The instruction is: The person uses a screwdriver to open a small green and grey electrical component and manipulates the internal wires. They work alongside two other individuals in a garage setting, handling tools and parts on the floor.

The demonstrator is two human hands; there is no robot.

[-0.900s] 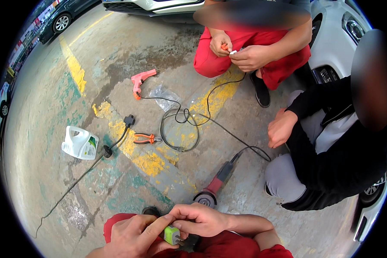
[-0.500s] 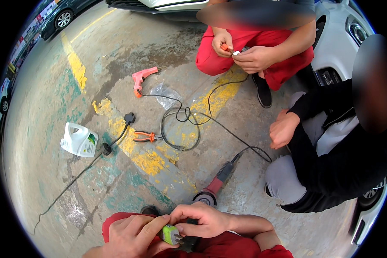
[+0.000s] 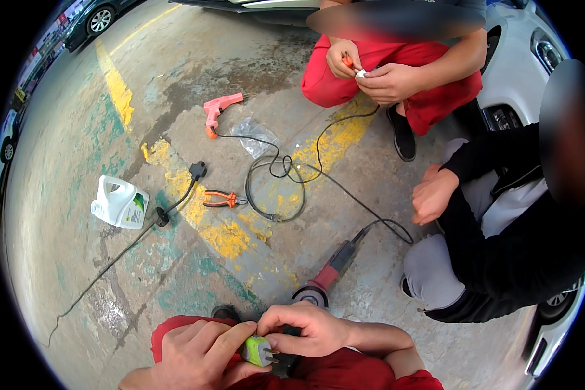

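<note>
My left hand (image 3: 201,354) is closed around a green plug (image 3: 256,351) with metal prongs sticking out toward the right. My right hand (image 3: 309,331) also grips the plug, its fingers curled over the top against my left fingertips. An angle grinder (image 3: 327,271) with a pink-red and black body lies on the floor just beyond my hands, its disc partly behind my right hand. Orange-handled pliers (image 3: 220,199) lie farther ahead, left of the coiled black cable (image 3: 298,212).
Left lie a white jug (image 3: 127,209) and a black socket on a cord (image 3: 198,172). Ahead are a pink heat tool (image 3: 220,104) and a plastic bag (image 3: 253,133). A crouching co-worker (image 3: 387,84) holds small parts; another (image 3: 500,260) sits right. Parked cars (image 3: 513,65) surround us.
The view has shifted, so the floor items appear slightly higher and the people farther right. My hands remain on the plug with little movement.
</note>
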